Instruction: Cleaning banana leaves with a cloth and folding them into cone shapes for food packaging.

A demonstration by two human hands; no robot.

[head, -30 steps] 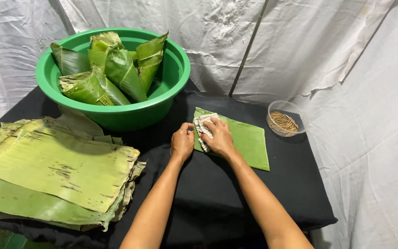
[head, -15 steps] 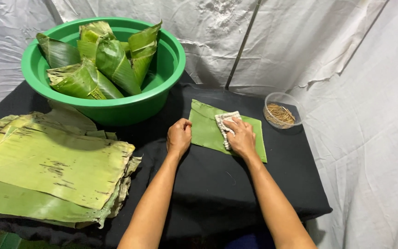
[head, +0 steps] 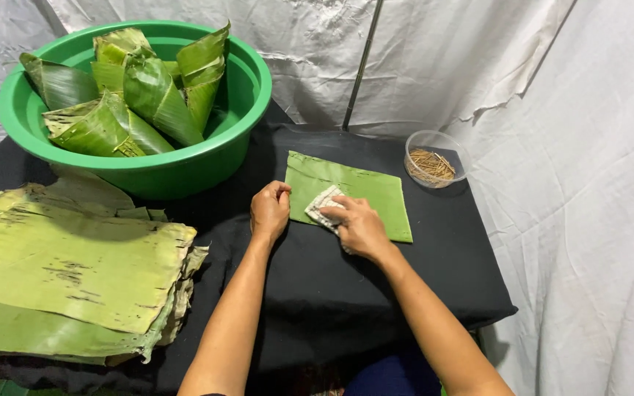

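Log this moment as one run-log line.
right hand: presses folded cloth on leaf piece | left hand: fist at leaf edge | green basin: wrapped leaf parcels

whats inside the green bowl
The green bowl holds several folded leaf parcels, standing and leaning on each other. What the parcels contain, and anything lying beneath them at the bottom of the bowl, is covered and cannot be seen.
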